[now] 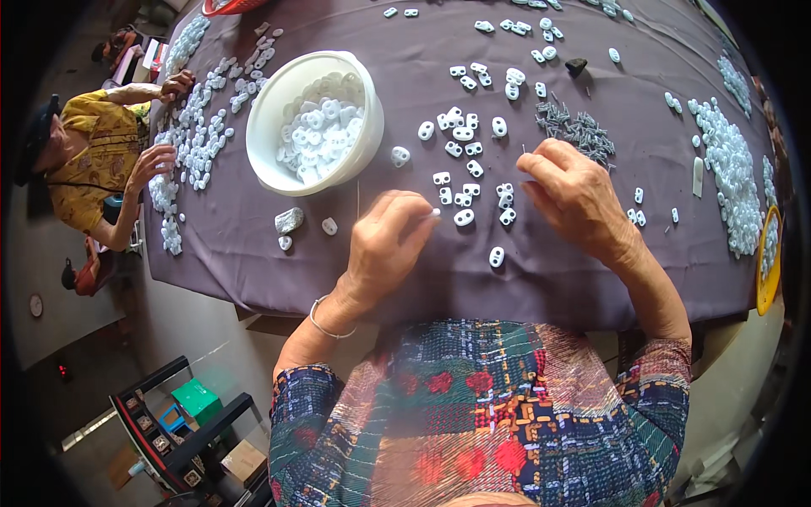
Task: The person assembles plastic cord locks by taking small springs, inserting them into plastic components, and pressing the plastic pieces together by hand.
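Observation:
My left hand (390, 245), a bracelet at its wrist, is closed in a pinch on a small white plastic piece (436, 213), mostly covered by the fingertips. My right hand (579, 196) is also pinched, with the tip of what looks like a thin grey nail (524, 148) poking out. Just beyond it lies a loose pile of small grey nails (581, 133). Between the hands are several white oval pieces with two dark holes, such as one white oval piece (464, 217). Another white oval piece (497, 256) lies closer to me.
A white tub (258, 139) of white pieces stands left of centre. Beside it is a silvery lump (289, 220). Heaps of white pieces (731, 182) lie far right and left. A dark stone (576, 67) rests beyond the nails. At left, a person in yellow (93, 139) handles pieces.

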Motion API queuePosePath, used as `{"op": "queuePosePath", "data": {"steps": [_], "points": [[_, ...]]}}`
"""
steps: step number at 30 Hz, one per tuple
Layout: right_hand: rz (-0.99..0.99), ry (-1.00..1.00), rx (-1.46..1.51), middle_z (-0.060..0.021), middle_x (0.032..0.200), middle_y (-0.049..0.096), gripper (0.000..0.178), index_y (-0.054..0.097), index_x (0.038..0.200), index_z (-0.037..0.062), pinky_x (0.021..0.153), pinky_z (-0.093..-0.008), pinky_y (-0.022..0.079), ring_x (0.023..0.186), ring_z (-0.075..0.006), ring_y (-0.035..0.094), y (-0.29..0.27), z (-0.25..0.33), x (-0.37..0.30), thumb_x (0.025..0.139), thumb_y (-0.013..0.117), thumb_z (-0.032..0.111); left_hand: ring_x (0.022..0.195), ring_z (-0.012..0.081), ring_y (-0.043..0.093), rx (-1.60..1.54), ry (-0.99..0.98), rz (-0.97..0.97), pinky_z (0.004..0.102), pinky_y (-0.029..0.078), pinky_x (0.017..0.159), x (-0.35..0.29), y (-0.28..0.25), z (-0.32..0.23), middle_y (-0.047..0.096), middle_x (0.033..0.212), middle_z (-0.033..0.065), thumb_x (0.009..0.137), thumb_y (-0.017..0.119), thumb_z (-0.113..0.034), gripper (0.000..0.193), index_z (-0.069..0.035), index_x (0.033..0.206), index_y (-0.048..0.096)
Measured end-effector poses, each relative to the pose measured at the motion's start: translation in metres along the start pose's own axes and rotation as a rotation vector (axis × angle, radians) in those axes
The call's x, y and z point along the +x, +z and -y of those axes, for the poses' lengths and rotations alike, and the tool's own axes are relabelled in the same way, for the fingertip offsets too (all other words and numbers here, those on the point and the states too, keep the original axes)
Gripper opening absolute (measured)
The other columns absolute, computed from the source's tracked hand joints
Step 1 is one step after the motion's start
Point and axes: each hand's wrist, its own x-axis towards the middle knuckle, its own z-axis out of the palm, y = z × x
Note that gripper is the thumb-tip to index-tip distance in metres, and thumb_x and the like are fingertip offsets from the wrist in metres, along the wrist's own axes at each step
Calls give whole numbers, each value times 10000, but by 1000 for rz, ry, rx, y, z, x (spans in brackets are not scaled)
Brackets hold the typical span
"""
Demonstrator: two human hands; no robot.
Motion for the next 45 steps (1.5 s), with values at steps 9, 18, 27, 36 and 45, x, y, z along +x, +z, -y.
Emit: {"op": "queuePosePath", "data": {"steps": [9, 18, 27, 36, 45], "points": [[133, 83, -41, -93, 803, 505, 209, 534, 818, 62, 616, -381, 464, 755, -278, 563, 23, 14, 41, 708, 682, 159, 735, 231, 621, -52, -9, 11, 313, 508, 641, 5, -3, -10, 618, 811, 105, 696, 688, 45, 176, -23, 838, 611], [132, 72, -64, -92, 785, 541, 155, 533, 775, 51, 629, -376, 487, 762, -267, 579, 43, 20, 36, 704, 638, 141, 751, 258, 590, -19, 122, 100, 346, 488, 650, 6, 12, -5, 600, 815, 96, 678, 699, 15, 200, -33, 848, 606], [35, 455, 813, -16, 681, 546, 77, 529, 844, 27, 496, -222, 418, 562, -98, 530, -4, 20, 10, 826, 603, 36, 703, 103, 601, -769, -631, -6, 223, 479, 591, 18, -7, -22, 634, 819, 47, 804, 626, 4, 153, -10, 956, 618], [47, 775, 1262, -33, 774, 610, 149, 588, 961, 7, 511, -204, 436, 601, -70, 546, -8, 14, -10, 846, 622, 94, 860, 136, 640, -1313, -962, 40, 220, 521, 630, 12, -6, -19, 643, 1002, 91, 882, 573, -126, 243, -32, 1106, 571], [45, 684, 1084, 4, 765, 576, 106, 583, 938, 3, 561, -174, 431, 636, -40, 518, -14, 20, -23, 852, 608, 60, 801, 132, 641, -1204, -929, -22, 214, 519, 624, 5, -5, -30, 633, 918, 53, 869, 589, -91, 140, -18, 988, 580]]}}
